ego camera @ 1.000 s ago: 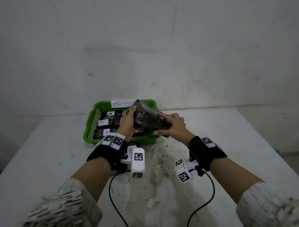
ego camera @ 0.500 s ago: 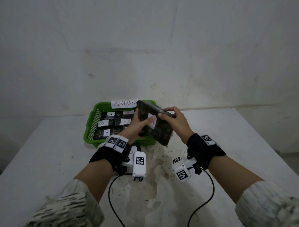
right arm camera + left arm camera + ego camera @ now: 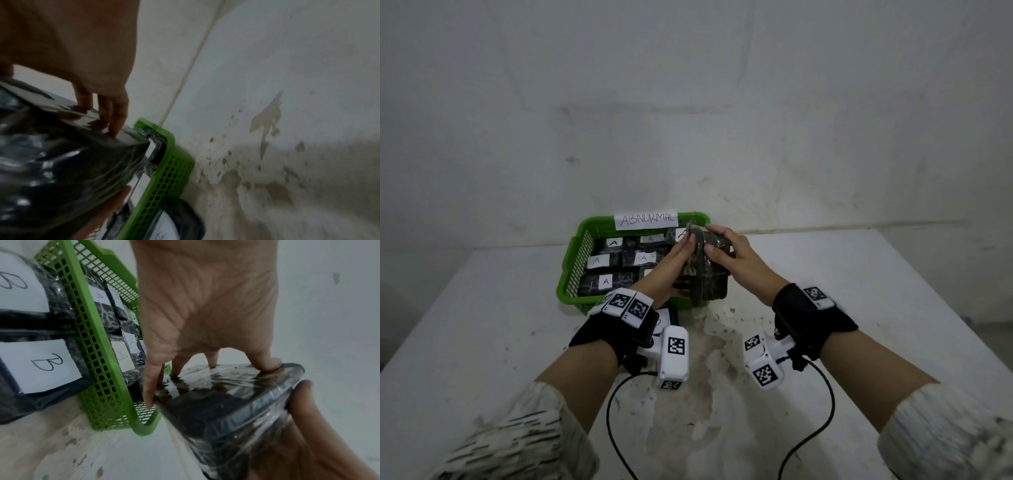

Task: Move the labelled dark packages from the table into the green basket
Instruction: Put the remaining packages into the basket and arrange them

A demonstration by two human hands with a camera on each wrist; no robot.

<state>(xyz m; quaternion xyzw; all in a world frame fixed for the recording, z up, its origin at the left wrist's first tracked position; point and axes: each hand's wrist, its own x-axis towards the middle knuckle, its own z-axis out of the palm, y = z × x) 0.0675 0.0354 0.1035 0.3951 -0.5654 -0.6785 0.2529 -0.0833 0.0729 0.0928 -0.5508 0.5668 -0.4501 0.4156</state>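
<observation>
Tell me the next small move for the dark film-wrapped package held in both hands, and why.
Probably carry the dark film-wrapped package forward and lower it into the green mesh plastic basket. The left hand and right hand hold it on edge at the basket's near right corner, not yet inside, while packages labelled A already lie there.

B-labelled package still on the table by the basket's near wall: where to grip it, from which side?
Judging by the left wrist view, take the B package by its two long edges, from above. It lies flat, label up, and the green basket walls off its far side. The film wrap looks slick, so pinch the rigid edges, not the top. Both the left hand and right hand hold the wrapped package.
</observation>
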